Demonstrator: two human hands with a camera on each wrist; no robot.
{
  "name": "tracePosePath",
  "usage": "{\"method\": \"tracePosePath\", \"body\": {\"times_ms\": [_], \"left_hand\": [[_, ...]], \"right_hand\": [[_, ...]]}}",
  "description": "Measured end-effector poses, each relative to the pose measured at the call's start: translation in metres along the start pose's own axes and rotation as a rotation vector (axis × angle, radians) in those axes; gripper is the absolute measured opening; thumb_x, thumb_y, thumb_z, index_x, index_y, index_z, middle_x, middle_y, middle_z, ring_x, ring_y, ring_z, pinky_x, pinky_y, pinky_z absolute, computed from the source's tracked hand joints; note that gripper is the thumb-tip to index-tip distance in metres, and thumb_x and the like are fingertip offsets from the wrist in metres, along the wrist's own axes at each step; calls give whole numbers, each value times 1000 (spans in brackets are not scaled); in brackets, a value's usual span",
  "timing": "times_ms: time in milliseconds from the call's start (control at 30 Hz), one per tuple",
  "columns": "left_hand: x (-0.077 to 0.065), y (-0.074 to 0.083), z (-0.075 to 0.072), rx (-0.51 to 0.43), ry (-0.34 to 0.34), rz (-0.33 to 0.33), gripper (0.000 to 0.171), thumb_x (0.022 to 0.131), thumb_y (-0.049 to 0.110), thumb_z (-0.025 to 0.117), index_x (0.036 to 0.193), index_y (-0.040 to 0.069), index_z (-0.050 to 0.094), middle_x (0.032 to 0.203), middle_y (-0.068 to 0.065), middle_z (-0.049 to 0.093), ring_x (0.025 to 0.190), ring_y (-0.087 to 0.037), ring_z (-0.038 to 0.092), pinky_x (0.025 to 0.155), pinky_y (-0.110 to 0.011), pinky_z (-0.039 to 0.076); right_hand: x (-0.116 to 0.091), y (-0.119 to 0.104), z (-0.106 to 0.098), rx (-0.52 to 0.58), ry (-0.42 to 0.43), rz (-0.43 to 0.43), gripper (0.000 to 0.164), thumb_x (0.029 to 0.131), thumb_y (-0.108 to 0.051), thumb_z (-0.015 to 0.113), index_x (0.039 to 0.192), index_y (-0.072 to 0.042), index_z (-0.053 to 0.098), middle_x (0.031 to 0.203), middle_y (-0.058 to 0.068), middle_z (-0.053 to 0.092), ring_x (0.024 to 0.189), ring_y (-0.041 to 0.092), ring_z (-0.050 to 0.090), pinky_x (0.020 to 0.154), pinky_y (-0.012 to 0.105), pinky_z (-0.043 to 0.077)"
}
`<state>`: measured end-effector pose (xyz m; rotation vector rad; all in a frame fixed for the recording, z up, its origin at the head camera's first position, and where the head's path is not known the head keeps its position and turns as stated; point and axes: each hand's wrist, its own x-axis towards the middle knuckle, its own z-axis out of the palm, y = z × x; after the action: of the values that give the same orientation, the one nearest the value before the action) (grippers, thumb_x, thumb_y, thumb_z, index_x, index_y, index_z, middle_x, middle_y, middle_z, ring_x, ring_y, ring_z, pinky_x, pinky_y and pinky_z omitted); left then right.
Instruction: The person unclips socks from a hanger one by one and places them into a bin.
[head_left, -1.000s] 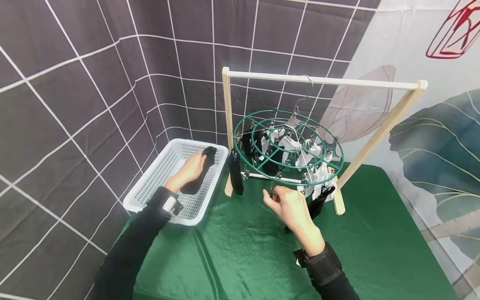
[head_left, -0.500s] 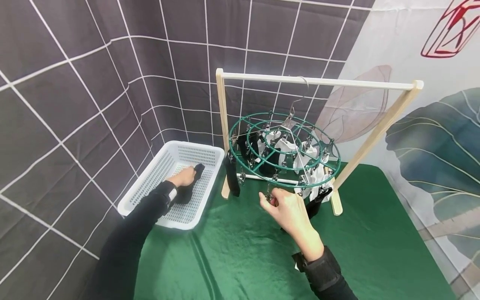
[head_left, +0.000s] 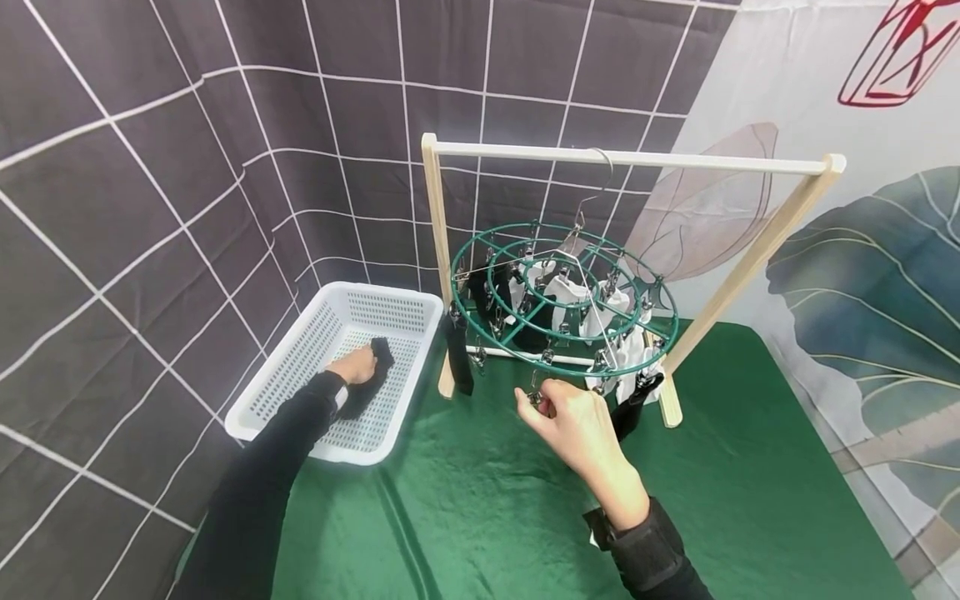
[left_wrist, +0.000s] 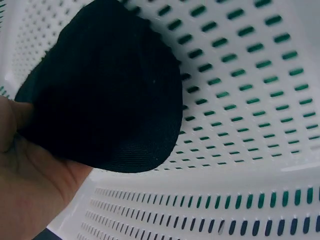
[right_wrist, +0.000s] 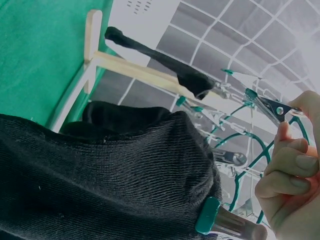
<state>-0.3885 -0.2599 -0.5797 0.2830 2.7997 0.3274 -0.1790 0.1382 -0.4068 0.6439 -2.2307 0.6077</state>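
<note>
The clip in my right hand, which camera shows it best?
The right wrist view: there the clip appears large, with its metal body and green tip visible beside the right hand. The head view shows it only small and partly hidden by that hand; the left wrist view doesn't show it.

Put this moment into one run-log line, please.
left hand: holds black sock inside white basket | right hand: pinches clip below green hanger

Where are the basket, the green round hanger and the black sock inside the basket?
Basket (head_left: 384,309): head view, far inner wall.
Green round hanger (head_left: 573,372): head view, front of outer ring.
Black sock (left_wrist: 115,95): left wrist view, middle of fabric.
</note>
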Motion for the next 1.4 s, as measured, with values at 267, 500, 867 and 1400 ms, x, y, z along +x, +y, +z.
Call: {"method": "tracePosePath", "body": {"times_ms": [267,500,867,1400], "left_hand": [[-88,64,-51,67,-1,-99,44,100,18,41,123,-19,43,119,-34,54,111,-46,54,92,-52,45],[-78,56,-43,29,64,-149,39,97,21,49,116,-14,51,109,-31,60,101,-46,59,83,-55,48],[-74,65,-50,73,196,-119,37,97,17,50,116,-14,52,106,-30,60,102,-45,58,86,-53,48],[-107,226,-118,-276,1266,984,19,88,3,46,96,-7,61,94,-18,62,95,-33,57,95,-39,44]], "right_hand": [[-3,-1,2,8,12,-18,36,85,-30,62,56,-18,44,52,-10,37,43,2,27,41,19,22],[-2,-1,2,24,13,-15,36,86,-31,62,57,-18,45,52,-10,37,43,2,28,41,19,23],[0,1,-1,41,-6,-2,38,88,-35,61,57,-18,45,53,-10,35,42,3,27,42,20,23],[-2,3,1,35,-2,-9,38,87,-35,62,58,-17,46,53,-9,36,43,4,28,42,21,24]]}}
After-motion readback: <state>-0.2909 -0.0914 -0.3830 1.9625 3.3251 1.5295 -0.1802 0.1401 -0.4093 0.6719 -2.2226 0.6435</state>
